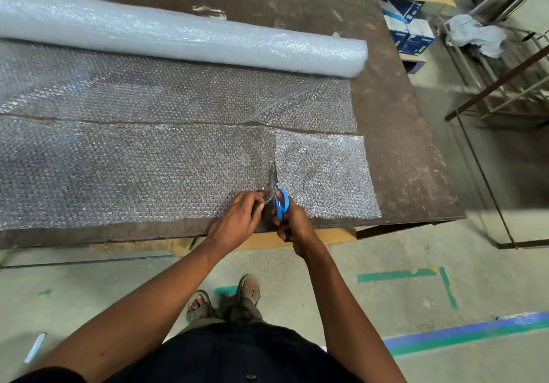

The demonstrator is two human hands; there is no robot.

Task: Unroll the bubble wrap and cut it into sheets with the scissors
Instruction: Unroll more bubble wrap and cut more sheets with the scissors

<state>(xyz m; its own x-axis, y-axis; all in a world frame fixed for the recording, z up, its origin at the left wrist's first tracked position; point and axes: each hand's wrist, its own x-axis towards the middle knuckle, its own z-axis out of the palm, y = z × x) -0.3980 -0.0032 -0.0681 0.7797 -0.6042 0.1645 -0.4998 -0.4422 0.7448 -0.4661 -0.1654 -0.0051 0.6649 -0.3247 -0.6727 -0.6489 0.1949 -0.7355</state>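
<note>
A thick roll of bubble wrap (pixel 184 35) lies across the back of the brown table (pixel 416 159). Unrolled wrap (pixel 148 94) stretches forward from it, and a long cut strip (pixel 118 171) lies along the front edge. A whiter square sheet (pixel 323 174) sits at the strip's right end. My right hand (pixel 292 225) grips blue-handled scissors (pixel 279 201), their blades pointing away from me into the wrap beside that square. My left hand (pixel 240 219) pinches the wrap's near edge just left of the blades.
The table's right edge drops to a concrete floor with green and blue tape lines (pixel 445 335). Metal frames (pixel 490 97) and blue-and-white boxes (pixel 407 32) stand at the right. My sandalled feet (pixel 222 299) are below the table's front edge.
</note>
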